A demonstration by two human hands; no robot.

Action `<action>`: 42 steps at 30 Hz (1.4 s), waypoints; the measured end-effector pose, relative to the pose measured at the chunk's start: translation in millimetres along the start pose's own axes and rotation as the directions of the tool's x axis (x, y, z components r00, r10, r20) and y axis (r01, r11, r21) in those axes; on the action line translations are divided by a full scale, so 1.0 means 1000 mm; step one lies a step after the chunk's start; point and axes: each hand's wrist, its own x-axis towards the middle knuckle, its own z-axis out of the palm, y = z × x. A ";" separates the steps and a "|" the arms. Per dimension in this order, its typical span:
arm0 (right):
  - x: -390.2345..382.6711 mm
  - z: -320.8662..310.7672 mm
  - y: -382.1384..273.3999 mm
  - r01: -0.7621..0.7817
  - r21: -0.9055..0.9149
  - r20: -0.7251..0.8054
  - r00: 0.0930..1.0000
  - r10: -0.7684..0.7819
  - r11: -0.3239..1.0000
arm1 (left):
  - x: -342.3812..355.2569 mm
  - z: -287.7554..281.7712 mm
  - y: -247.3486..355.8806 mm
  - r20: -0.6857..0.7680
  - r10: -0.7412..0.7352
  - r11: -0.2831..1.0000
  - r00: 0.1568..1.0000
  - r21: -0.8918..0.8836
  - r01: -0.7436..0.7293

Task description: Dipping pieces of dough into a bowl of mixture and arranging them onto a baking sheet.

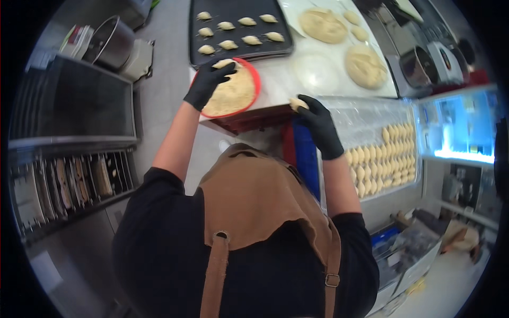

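Observation:
My left hand [211, 84], in a black glove, is over a red-rimmed bowl [256, 85] of pale crumbs [233, 94]. Its fingers are closed around a pale dough piece [222, 63] near the bowl's far rim. To the right, beyond the counter's near edge, my black-gloved right hand [321, 127] pinches another small dough piece [298, 104] between thumb and fingers. Past the bowl, a dark baking tray [241, 50] carries several spindle-shaped dough pieces [226, 25] in rows. By my right forearm lies a plastic-lined tray [344, 114] with many oval dough pieces [379, 169].
On the white counter [283, 87] rest large dough lumps [366, 66] and smaller dough balls [359, 34]. A mixer bowl [111, 40] stands at the far left, above a rack of trays [74, 183]. At the right is a lit display case [458, 127].

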 end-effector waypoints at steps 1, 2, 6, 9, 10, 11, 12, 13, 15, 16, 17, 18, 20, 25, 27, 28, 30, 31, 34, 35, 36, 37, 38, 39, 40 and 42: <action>0.027 0.028 0.005 0.093 -0.245 0.052 0.995 -0.082 0.965 | -0.012 -0.028 0.001 -0.097 0.014 1.000 0.995 -0.002 -0.015; 0.053 0.057 0.013 0.093 -0.264 0.085 0.994 -0.073 0.960 | -0.025 -0.056 0.001 -0.192 0.026 1.000 0.981 -0.008 -0.028; 0.136 0.158 0.049 0.352 -0.682 0.249 0.936 -0.249 0.641 | -0.059 -0.130 -0.009 -0.400 0.030 0.998 0.916 -0.038 -0.049; 0.167 0.200 0.065 0.406 -0.871 0.340 0.905 -0.257 0.278 | -0.072 -0.158 -0.027 -0.430 0.021 0.998 0.903 -0.042 -0.044; 0.166 0.206 0.068 0.409 -0.874 0.352 0.905 -0.239 0.262 | -0.074 -0.166 -0.032 -0.440 0.009 0.997 0.898 -0.066 -0.042; 0.157 0.205 0.069 0.459 -0.867 0.390 0.868 -0.309 0.196 | -0.074 -0.173 -0.038 -0.417 -0.010 0.997 0.909 -0.077 -0.025; 0.143 0.203 0.070 0.507 -0.853 0.434 0.822 -0.369 0.126 | -0.076 -0.177 -0.043 -0.398 -0.031 0.996 0.917 -0.090 -0.005; 0.133 0.202 0.069 0.550 -0.833 0.478 0.768 -0.426 0.056 | -0.076 -0.182 -0.047 -0.378 -0.049 0.995 0.924 -0.099 0.012; 0.133 0.210 0.068 0.578 -0.816 0.519 0.715 -0.469 -0.022 | -0.074 -0.188 -0.052 -0.347 -0.075 0.992 0.935 -0.119 0.035; 0.134 0.214 0.065 0.575 -0.817 0.528 0.715 -0.459 -0.044 | -0.070 -0.190 -0.052 -0.325 -0.098 0.989 0.941 -0.141 0.054; 0.135 0.218 0.063 0.571 -0.818 0.535 0.715 -0.450 -0.065 | -0.067 -0.191 -0.051 -0.302 -0.120 0.984 0.946 -0.160 0.074; 0.135 0.222 0.060 0.566 -0.820 0.541 0.715 -0.443 -0.086 | -0.063 -0.192 -0.049 -0.277 -0.140 0.980 0.951 -0.177 0.093; 0.136 0.226 0.059 0.547 -0.830 0.535 0.725 -0.434 -0.108 | -0.056 -0.195 -0.046 -0.235 -0.164 0.973 0.958 -0.195 0.119; 0.158 0.232 0.056 0.470 -0.872 0.484 0.787 -0.382 -0.137 | -0.035 -0.203 -0.041 -0.146 -0.152 0.969 0.977 -0.217 0.118; 0.148 0.223 0.058 0.509 -0.861 0.477 0.793 -0.378 -0.019 | -0.030 -0.203 -0.041 -0.139 -0.196 0.950 0.971 -0.272 0.153; 0.144 0.219 0.059 0.525 -0.850 0.474 0.797 -0.375 0.041 | -0.027 -0.204 -0.042 -0.134 -0.219 0.939 0.967 -0.299 0.171; 0.144 0.218 0.062 0.534 -0.839 0.467 0.804 -0.368 0.101 | -0.025 -0.203 -0.044 -0.123 -0.245 0.924 0.962 -0.329 0.193; 0.145 0.220 0.065 0.453 -0.874 0.378 0.861 -0.342 0.174 | -0.024 -0.202 -0.047 -0.103 -0.220 0.922 0.970 -0.346 0.173; 0.151 0.224 0.071 0.172 -0.912 0.094 0.971 -0.219 0.372 | -0.024 -0.198 -0.052 -0.045 -0.146 0.911 0.988 -0.397 0.117; 0.153 0.228 0.068 0.163 -0.913 0.086 0.973 -0.214 0.375 | -0.024 -0.199 -0.053 -0.038 -0.153 0.910 0.988 -0.396 0.125; 0.158 0.232 0.062 0.127 -0.919 0.069 0.984 -0.164 0.374 | -0.023 -0.200 -0.054 -0.045 -0.146 0.918 0.988 -0.379 0.118; 0.164 0.238 0.053 0.093 -0.924 0.053 0.992 -0.115 0.371 | -0.022 -0.200 -0.054 -0.053 -0.137 0.926 0.989 -0.362 0.109; 0.168 0.243 0.045 0.059 -0.929 0.038 0.997 -0.066 0.365 | -0.022 -0.200 -0.054 -0.062 -0.128 0.933 0.990 -0.346 0.099; 0.168 0.245 0.042 0.027 -0.933 0.023 1.000 -0.016 0.358 | -0.022 -0.200 -0.054 -0.071 -0.117 0.940 0.991 -0.330 0.088; 0.166 0.244 0.044 0.025 -0.934 0.022 1.000 -0.014 0.357 | -0.022 -0.201 -0.054 -0.070 -0.119 0.939 0.990 -0.331 0.090; 0.156 0.239 0.056 0.136 -0.913 0.094 0.988 -0.126 0.386 | -0.022 -0.201 -0.053 -0.086 -0.116 0.945 0.990 -0.316 0.083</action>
